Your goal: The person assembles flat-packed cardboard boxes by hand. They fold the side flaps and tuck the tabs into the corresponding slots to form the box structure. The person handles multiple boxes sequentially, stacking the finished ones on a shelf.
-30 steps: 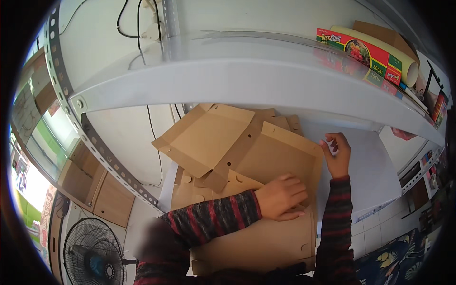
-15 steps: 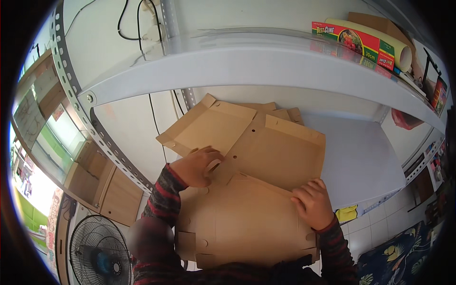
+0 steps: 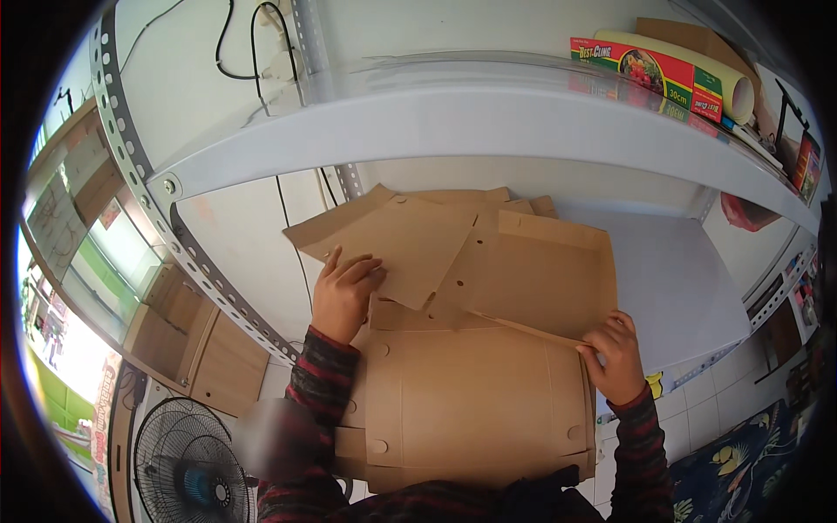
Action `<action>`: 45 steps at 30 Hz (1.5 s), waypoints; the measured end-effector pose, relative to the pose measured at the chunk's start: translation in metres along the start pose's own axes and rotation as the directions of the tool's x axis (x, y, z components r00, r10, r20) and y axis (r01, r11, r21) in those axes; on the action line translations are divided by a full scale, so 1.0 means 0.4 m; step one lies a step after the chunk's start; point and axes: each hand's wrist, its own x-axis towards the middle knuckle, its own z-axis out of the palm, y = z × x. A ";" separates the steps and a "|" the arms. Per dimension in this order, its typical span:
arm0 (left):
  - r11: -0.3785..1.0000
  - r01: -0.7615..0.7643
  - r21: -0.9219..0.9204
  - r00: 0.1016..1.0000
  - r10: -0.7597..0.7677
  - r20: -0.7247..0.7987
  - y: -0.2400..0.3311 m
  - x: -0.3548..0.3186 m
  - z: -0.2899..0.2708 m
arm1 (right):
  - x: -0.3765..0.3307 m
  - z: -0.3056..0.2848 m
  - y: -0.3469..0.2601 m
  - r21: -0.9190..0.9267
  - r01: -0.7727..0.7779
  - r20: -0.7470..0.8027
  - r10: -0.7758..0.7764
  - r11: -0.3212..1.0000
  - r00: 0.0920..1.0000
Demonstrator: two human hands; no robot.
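At the far left a grey metal post (image 3: 123, 113) punched with holes slants down beside a black fan (image 3: 187, 462) in a round wire cage, and past it is a pale wooden cupboard (image 3: 231, 362) with its door closed. Next comes the left hand (image 3: 346, 292), in a black-and-red striped sleeve, set over the near left part of a brown flat cardboard panel (image 3: 414, 240); its fingers are bent and a little spread, though with the thumb hidden I cannot tell whether it grips the edge. The panel lies tilted, its right corner overlapping the neighbouring piece. In front of it, close to the body, a large creased cardboard sheet (image 3: 479, 405) lies flat, with rounded tabs near its corners. A white upper shelf (image 3: 436, 126) spans the view above. Right of the panel is a shallow cardboard tray (image 3: 540, 279) with 2 dark round holes and raised sides; at its near right corner the right hand (image 3: 612, 353) pinches the near side between thumb and fingers. Beyond, on the upper shelf, sits a red, yellow and green carton (image 3: 649, 77). The white lower shelf (image 3: 680, 279) stretches out beside the tray, and a dark blue patterned cloth (image 3: 741, 466) fills the bottom right.
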 end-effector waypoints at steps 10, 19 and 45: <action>0.999 0.017 -0.034 0.988 -0.012 0.154 0.130 -0.050 -0.132 | 0.022 0.032 0.091 -0.081 -0.025 -0.149 0.013 0.996 0.989; 0.898 -0.026 -0.440 0.950 0.160 0.269 0.221 0.018 -0.139 | 0.069 0.012 0.043 -0.204 0.028 -0.158 -0.061 0.979 0.986; 0.873 -0.014 -0.487 0.968 0.134 0.211 0.192 0.004 0.057 | 0.173 0.197 0.008 0.107 0.292 -0.109 -0.281 0.950 0.954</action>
